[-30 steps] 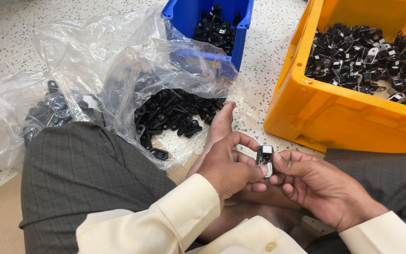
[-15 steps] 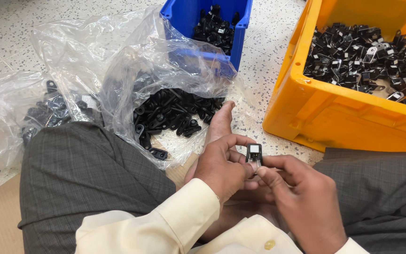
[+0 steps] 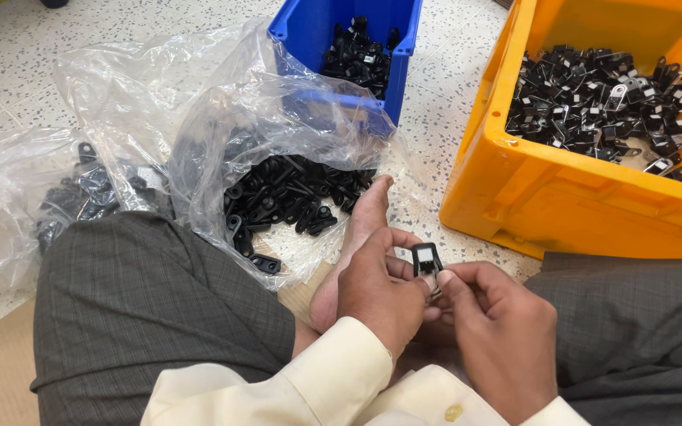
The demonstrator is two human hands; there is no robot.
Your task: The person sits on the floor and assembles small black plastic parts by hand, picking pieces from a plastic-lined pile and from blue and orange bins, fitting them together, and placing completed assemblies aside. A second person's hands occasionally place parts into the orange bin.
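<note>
Presently, in the head view, the left hand (image 3: 376,288) and right hand (image 3: 499,327) pinch one small black clip (image 3: 426,259) between fingertips, near the lap; fitting its halves seems underway; the next move calls for firm, aligned pressure.

An orange crate (image 3: 562,205) of black and silver clips (image 3: 601,102) stands on the speckled floor (image 3: 451,47), right. A blue bin (image 3: 341,24) holds black parts (image 3: 357,55). Clear plastic bags (image 3: 159,95) spill more black pieces (image 3: 286,193) beside it.
</note>
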